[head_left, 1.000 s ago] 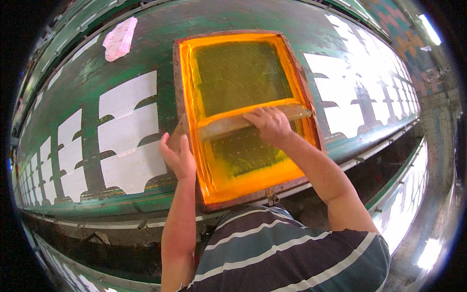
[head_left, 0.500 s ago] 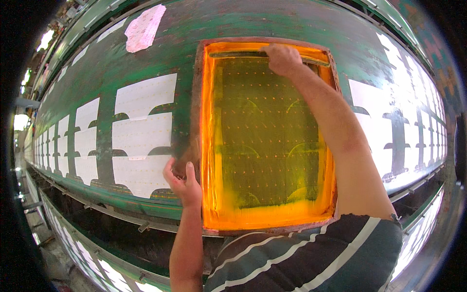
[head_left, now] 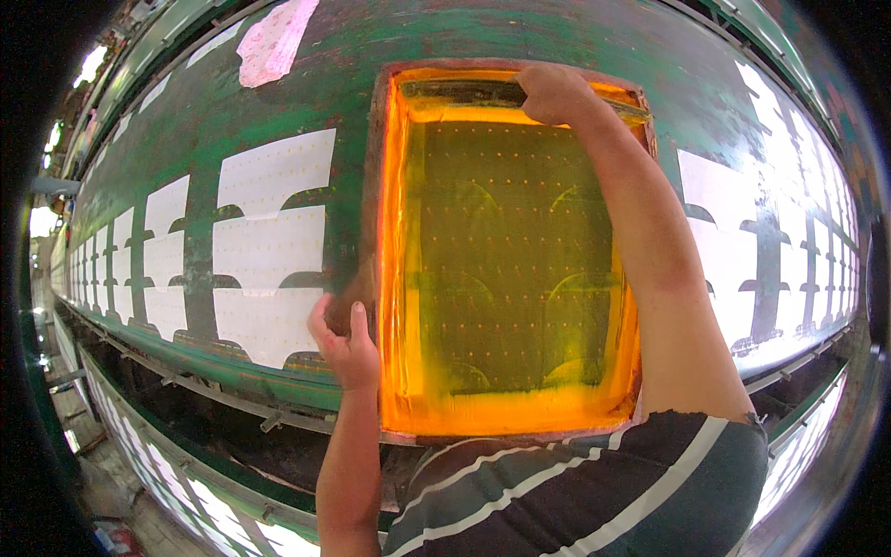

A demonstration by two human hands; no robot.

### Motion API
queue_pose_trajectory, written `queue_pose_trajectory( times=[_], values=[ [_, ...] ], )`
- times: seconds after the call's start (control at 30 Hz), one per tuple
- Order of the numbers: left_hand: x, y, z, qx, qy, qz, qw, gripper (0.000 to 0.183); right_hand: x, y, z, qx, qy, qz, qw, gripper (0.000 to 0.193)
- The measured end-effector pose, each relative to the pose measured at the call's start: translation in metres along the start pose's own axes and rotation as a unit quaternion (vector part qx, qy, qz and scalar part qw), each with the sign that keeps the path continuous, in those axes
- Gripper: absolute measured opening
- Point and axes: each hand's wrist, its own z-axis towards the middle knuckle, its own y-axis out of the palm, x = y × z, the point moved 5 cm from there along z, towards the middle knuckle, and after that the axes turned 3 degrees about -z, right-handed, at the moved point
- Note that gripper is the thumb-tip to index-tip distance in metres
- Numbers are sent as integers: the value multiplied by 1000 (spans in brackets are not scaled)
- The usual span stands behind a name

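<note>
My right hand point(head_left: 560, 96) is closed on a dark, long-bladed squeegee point(head_left: 464, 92), which lies across the far end of a screen printing frame point(head_left: 380, 186). A strip of orange ink point(head_left: 464, 115) runs along the near side of the blade. Inside the frame, the olive-yellow mesh point(head_left: 510, 241) shows rows of small dots and faint curved outlines. Beside the frame's left rail is my left hand point(head_left: 347, 345), palm partly up, thumb raised apart from the curved fingers. A blurred brown patch lies by those fingers; whether they touch it or the rail I cannot tell.
The frame rests on a long green table point(head_left: 353, 111). White cut pieces point(head_left: 269, 246) lie in rows left of the frame, and more white pieces point(head_left: 724, 255) lie on the right. A pink stained sheet point(head_left: 272, 46) is at the far left. A metal rail point(head_left: 278, 420) runs along the near edge.
The squeegee has shifted slightly toward the far rail and tilted, showing more of its side. An orange ink strip now shows on its near side. My left hand stays beside the frame.
</note>
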Motion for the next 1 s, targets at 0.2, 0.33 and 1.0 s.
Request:
queue_pose_trajectory(
  times=[0.2, 0.33, 1.0],
  values=[
    [-3, 0, 3, -16, 15, -16, 1000, 56, -54, 15, -98, 5, -12, 81, 997, 39],
    [-4, 0, 5, -22, 43, -13, 999, 57, -101, 21, -181, -6, -20, 84, 996, 40],
    [-18, 6, 14, -41, 57, -58, 996, 77, -284, 57, -473, 83, 2, 148, 985, 48]
  ],
)
